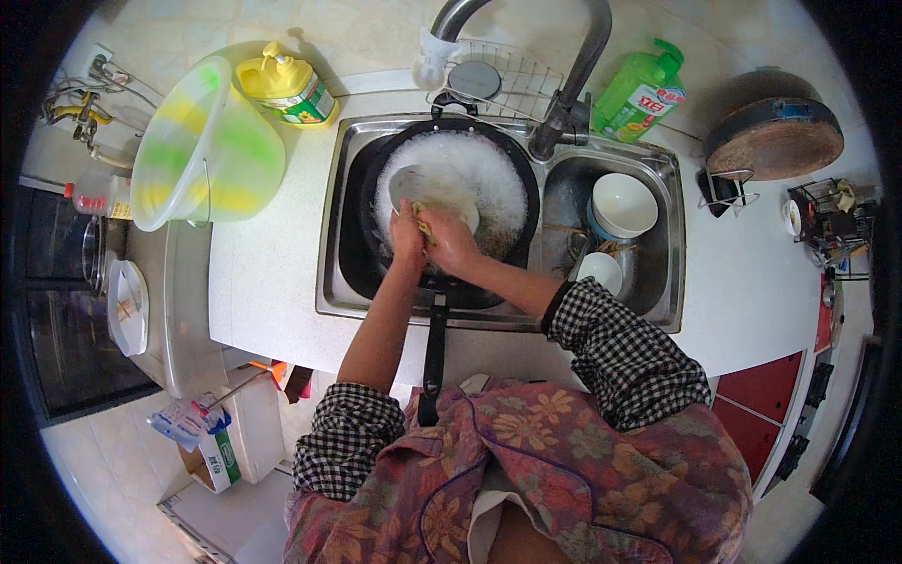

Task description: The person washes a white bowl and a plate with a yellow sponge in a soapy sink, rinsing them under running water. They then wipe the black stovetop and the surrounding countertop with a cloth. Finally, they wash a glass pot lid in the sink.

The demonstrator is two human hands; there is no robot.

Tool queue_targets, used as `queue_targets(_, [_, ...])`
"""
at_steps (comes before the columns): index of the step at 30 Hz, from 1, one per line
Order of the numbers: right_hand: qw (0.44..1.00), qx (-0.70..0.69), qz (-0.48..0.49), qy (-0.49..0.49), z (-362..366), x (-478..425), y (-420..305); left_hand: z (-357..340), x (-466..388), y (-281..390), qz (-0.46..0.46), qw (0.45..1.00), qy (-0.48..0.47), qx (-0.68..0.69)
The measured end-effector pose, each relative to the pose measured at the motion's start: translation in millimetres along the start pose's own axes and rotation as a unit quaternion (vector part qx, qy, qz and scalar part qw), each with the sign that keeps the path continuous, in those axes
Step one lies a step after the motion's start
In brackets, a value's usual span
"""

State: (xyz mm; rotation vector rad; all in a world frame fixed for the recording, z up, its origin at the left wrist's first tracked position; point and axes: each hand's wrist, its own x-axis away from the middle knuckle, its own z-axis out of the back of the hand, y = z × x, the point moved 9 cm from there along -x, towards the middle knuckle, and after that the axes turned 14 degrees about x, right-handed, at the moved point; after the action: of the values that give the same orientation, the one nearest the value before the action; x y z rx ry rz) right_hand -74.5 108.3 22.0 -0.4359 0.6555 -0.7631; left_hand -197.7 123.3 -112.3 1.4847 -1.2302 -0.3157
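A black wok (532,211) full of white suds sits in the left sink basin, its long handle (437,338) pointing toward me. My left hand (406,236) grips a utensil with a rounded greyish head (404,183), probably a ladle or large spoon, just above the foam. Pressed against it, my right hand (451,238) holds a yellowish scrubbing cloth (423,227), mostly covered by the fingers. Partly hidden behind the right hand, a pale rounded dish (470,211) shows in the suds. Both hands meet over the middle of the wok.
White bowls (624,204) and chopsticks (614,248) occupy the right basin (669,282). The faucet (564,116) arches behind. A bucket (246,169) and yellow detergent bottle (289,88) stand left; a green bottle (638,95) and a pan (775,141) are right. A wire rack (528,77) lies behind.
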Motion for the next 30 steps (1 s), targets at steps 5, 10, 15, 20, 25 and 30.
queue_targets(5, [0.988, 0.045, 0.119, -0.091, -9, 23, 32, -1, 24, 39, 0.177, 0.981, -0.066, -0.036])
queue_targets(10, [0.999, -0.003, -0.003, -0.032, -14, -5, -7, 1, 23, 19, 0.028, 0.998, 0.024, 0.044])
queue_targets(15, [0.965, 0.109, 0.182, -0.154, -24, 17, 29, 23, 20, 64, -0.052, 0.993, -0.044, -0.102])
queue_targets(20, [0.911, 0.382, 0.111, -0.108, -14, 7, 91, 9, 37, 110, -0.185, 0.931, -0.062, -0.31])
queue_targets(25, [0.915, 0.334, 0.171, -0.146, -34, 6, 97, 0, 49, 119, -0.273, 0.875, -0.033, -0.399])
queue_targets(30, [0.948, 0.298, -0.087, -0.072, -24, -5, 114, -10, 56, 112, -0.23, 0.873, -0.014, -0.431])
